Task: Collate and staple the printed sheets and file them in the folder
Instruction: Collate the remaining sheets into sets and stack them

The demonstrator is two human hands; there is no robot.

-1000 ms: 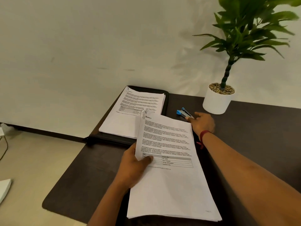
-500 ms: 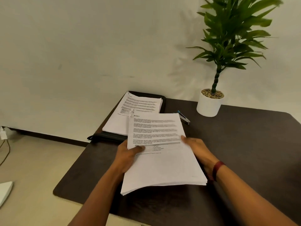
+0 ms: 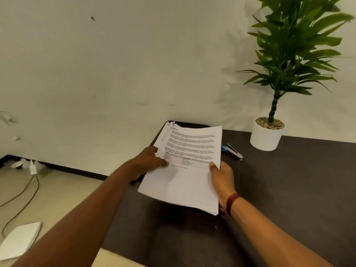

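Both hands are on the stack of printed sheets (image 3: 185,182). The left hand (image 3: 148,160) has the left edge, its fingers (image 3: 160,162) clamped on the paper with the thumb on top. The right hand (image 3: 221,176) pinches the right edge the same way, thumb over the page and the other fingers hidden underneath.

The stack is carried low over the dark counter (image 3: 289,189). A shadow under its near end suggests it isn't resting there. Its long axis runs away from the person, leaning a touch left, and the far end already overlaps the black folder (image 3: 192,124). Only the folder's back rim shows past the top of the page. A sliver of other paper edges peeks out along the far left side, and I can't tell whether those belong to this stack.

The folder lies straight ahead of the fingers, along the stack's own length, so filing looks like a short push forward and down. The left hand sits on the folder's side. The stapler (image 3: 232,151) lies just right of the stack, nearer the right hand, with the potted plant (image 3: 266,135) beyond it.
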